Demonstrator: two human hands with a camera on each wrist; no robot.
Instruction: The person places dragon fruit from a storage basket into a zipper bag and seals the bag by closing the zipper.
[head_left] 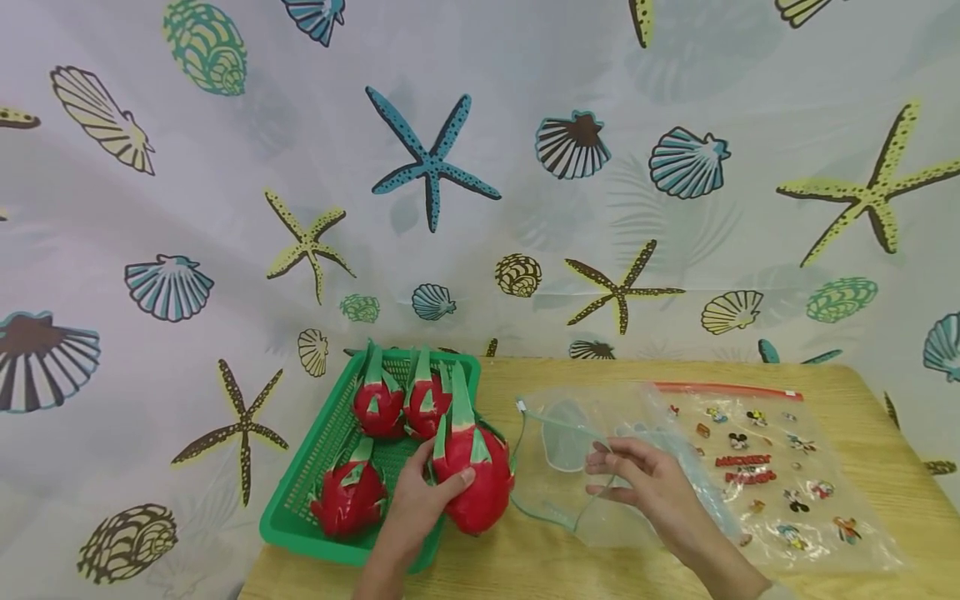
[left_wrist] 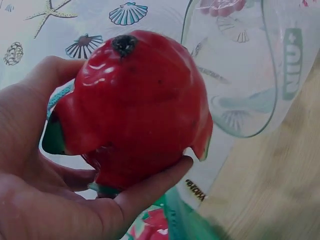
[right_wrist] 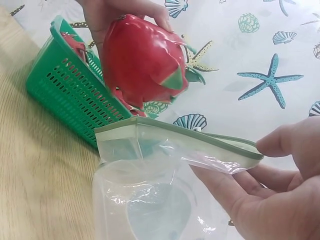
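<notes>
My left hand (head_left: 417, 498) grips a red dragon fruit (head_left: 483, 493) with green leaf tips, thumb on its front. The fruit is raised beside the basket, close to the left of a clear zip bag's mouth. In the left wrist view the fruit's dark end spot (left_wrist: 124, 45) faces the camera. With thumb and fingers, my right hand (head_left: 648, 479) pinches the green-edged rim of the clear zip bag (right_wrist: 120, 185), whose mouth gapes open. Through the bag's wall shows a pale, rounded panel (right_wrist: 160, 212).
A green slotted basket (head_left: 311, 542) at left holds more dragon fruits, two at the back (head_left: 377, 410) and one in front (head_left: 350, 502). A flat printed bag with a red zip (head_left: 750, 517) lies on the wooden table (head_left: 832, 375) at right. Behind hangs a shell-patterned curtain (head_left: 487, 50).
</notes>
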